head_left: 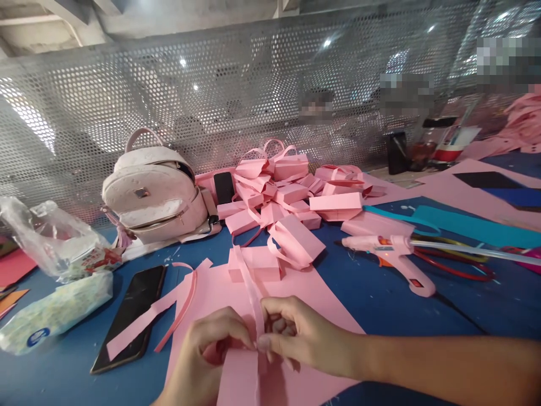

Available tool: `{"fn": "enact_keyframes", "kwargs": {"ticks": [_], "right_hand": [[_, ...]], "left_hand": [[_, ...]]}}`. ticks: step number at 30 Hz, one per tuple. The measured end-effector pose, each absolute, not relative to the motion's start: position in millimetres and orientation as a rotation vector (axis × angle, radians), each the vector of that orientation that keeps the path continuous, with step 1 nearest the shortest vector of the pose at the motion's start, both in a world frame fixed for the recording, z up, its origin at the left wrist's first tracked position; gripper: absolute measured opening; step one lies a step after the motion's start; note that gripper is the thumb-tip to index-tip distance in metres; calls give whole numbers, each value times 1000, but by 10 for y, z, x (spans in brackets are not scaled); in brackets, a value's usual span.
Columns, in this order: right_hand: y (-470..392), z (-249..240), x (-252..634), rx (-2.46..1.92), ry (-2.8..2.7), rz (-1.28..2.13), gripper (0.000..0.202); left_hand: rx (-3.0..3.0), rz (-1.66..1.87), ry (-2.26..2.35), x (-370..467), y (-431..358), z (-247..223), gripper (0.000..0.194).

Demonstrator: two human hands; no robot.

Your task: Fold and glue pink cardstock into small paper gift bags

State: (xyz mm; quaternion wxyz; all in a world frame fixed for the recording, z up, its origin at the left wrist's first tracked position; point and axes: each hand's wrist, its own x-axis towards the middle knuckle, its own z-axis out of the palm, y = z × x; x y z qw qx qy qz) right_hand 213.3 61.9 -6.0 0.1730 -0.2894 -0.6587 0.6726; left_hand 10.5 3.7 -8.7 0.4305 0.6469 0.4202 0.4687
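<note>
My left hand [211,347] is closed on the edge of a folded pink paper box [238,380] at the bottom of the view. My right hand [296,335] pinches a long pink paper strip [250,276] where it meets the box. From there the strip runs away from me, across the front of another folded pink box [270,264]. Both hands are over a large pink sheet [325,316]. Fingers hide the exact spot where strip and box touch. A curved pink strip [192,287] lies left of my left hand.
Pink paper bags [291,194] are heaped at the back. A pink glue gun [393,254] with a cable lies right. A phone [131,316], a tissue pack [59,313] and a backpack [156,192] stand or lie left. Behind runs a perforated metal panel [253,84].
</note>
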Motion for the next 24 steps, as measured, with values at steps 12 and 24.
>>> {"fn": "enact_keyframes", "kwargs": {"ticks": [12, 24], "right_hand": [[627, -102, 2136, -849, -1978, 1867, 23], [599, -46, 2123, -861, -1919, 1834, 19]], "left_hand": [[1557, 1038, 1085, 69, 40, -47, 14], [1567, 1049, 1112, 83, 60, -60, 14]]}}
